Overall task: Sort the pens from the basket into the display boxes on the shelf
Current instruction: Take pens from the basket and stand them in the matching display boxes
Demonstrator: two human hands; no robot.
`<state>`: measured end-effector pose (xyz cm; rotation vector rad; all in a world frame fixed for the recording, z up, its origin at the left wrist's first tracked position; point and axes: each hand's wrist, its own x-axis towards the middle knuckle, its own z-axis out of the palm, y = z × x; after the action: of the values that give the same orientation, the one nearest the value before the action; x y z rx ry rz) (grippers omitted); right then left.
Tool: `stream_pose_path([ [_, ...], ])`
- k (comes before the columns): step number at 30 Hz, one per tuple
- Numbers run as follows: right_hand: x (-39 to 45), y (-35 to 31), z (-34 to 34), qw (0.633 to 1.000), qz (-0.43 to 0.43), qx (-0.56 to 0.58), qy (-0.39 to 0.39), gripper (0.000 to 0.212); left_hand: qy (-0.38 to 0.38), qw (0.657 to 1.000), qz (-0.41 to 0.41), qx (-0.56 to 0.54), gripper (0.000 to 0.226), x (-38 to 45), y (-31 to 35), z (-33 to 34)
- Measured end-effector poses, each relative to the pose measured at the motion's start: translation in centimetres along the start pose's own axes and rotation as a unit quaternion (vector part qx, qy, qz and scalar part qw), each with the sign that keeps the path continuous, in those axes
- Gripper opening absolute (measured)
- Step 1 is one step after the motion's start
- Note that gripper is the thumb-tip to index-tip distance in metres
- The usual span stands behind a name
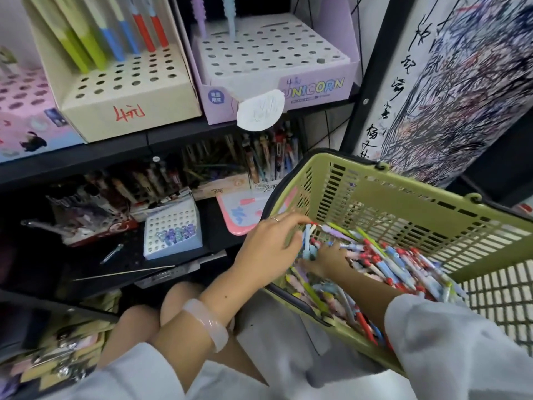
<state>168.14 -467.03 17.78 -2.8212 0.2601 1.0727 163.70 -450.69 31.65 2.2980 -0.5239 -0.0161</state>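
basket (375, 203): matt plastic | display boxes (129, 105): matt cardboard | shelf (101, 157): black metal

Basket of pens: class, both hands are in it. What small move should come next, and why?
Probably lift the left hand out with the few pens it grips. The right hand is buried in the basket pile, and the purple Unicorn box above shows mostly empty holes.

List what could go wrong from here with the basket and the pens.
1. The green basket is tilted on the person's lap, so the loose pens might slide out over its low edge.
2. Both hands, left and right, are in the mixed pile, so a wrong design may get picked.
3. The UNICORN box sits higher, so reaching it could tip the basket further.
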Motion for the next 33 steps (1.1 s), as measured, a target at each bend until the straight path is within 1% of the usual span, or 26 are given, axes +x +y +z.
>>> stream_pose_path([
  [2,0.5,-1.3,0.1,0.999,0.022,0.037,0.007,0.082,0.007,1.000,-0.009,-0.007,0.027,0.0,-0.1,0.1],
  [5,0.5,-2.6,0.5,0.994,0.059,0.082,0.048,0.071,0.010,1.000,-0.009,-0.007,0.027,-0.2,-0.5,0.2],
  [7,0.7,-2.5,0.6,0.995,0.044,0.079,0.049,0.064,0.014,1.000,-0.013,-0.013,0.027,-0.1,-0.6,0.3],
  [10,1.1,-1.8,0.2,0.997,0.013,0.072,0.022,0.041,0.016,1.000,-0.014,-0.019,0.027,0.1,-0.5,0.3],
  [12,1.5,-1.6,0.0,0.996,-0.011,0.089,0.002,0.029,0.012,1.000,-0.015,-0.016,0.027,0.1,-0.5,0.3],
  [16,1.6,-0.6,-0.6,0.991,-0.030,0.130,-0.025,0.032,0.005,0.999,-0.020,-0.028,0.026,0.0,-0.7,0.3],
  [19,1.0,0.6,-1.6,0.990,-0.041,0.125,-0.039,0.034,0.003,0.999,-0.022,-0.031,0.026,0.1,-0.7,0.2],
  [21,0.0,1.5,-2.9,0.992,-0.040,0.105,-0.056,0.031,-0.001,0.999,-0.025,-0.031,0.026,0.1,-0.6,0.2],
  [23,-1.0,2.6,-4.5,0.989,-0.034,0.131,-0.067,0.028,-0.005,0.999,-0.025,-0.032,0.026,0.1,-0.4,0.1],
  [24,-1.5,3.1,-5.2,0.984,-0.032,0.164,-0.064,0.028,-0.007,0.999,-0.025,-0.034,0.025,0.2,-0.3,0.0],
  [25,-1.9,3.5,-5.9,0.976,-0.040,0.209,-0.054,0.035,-0.007,0.999,-0.026,-0.038,0.025,0.1,-0.2,0.0],
  [27,-2.9,3.9,-6.9,0.954,-0.075,0.290,-0.012,0.058,-0.009,0.998,-0.029,-0.045,0.025,0.2,-0.1,-0.2],
  [28,-3.7,3.7,-7.4,0.943,-0.098,0.317,0.015,0.065,-0.012,0.998,-0.037,-0.051,0.025,0.2,0.0,-0.2],
  [30,-5.6,3.0,-8.5,0.913,-0.147,0.378,0.048,0.063,-0.021,0.995,-0.061,-0.078,0.027,0.5,0.4,-0.3],
  [31,-6.6,2.5,-9.0,0.895,-0.169,0.411,0.046,0.058,-0.028,0.991,-0.077,-0.104,0.028,0.7,0.8,-0.3],
  [33,-8.8,1.5,-10.0,0.850,-0.215,0.480,0.017,0.047,-0.056,0.975,-0.122,-0.174,0.035,1.1,1.5,-0.3],
])
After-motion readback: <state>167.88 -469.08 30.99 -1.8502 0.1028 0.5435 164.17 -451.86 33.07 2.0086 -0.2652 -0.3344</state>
